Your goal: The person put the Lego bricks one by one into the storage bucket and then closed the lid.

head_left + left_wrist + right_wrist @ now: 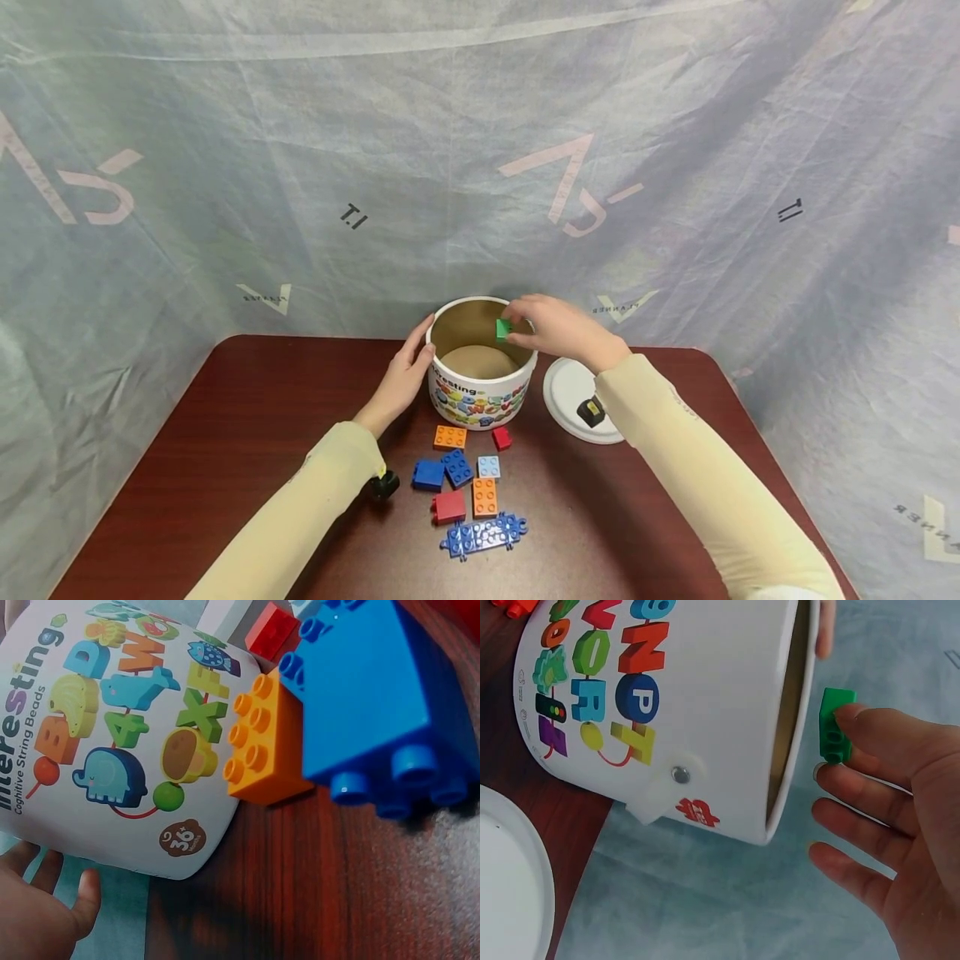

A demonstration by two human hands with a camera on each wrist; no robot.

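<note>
My right hand (566, 329) pinches a green toy brick (502, 331) between thumb and fingertips, above the mouth of a round white bucket (483, 408). In the right wrist view the green brick (832, 727) is just outside the rim line, its studs partly covered by the thumb. My left hand (397, 383) rests against the bucket's left side near the rim, fingers fairly straight. Colourful letters and animals are printed on the bucket (112, 825). Its visible inside floor is bare.
In front of the bucket lie orange bricks (450, 437), blue bricks (428, 474), red bricks (450, 506), a light blue brick (488, 467) and a blue wheel base (484, 535). A white lid (562, 400) lies right of the bucket. A grey curtain (465, 167) hangs behind.
</note>
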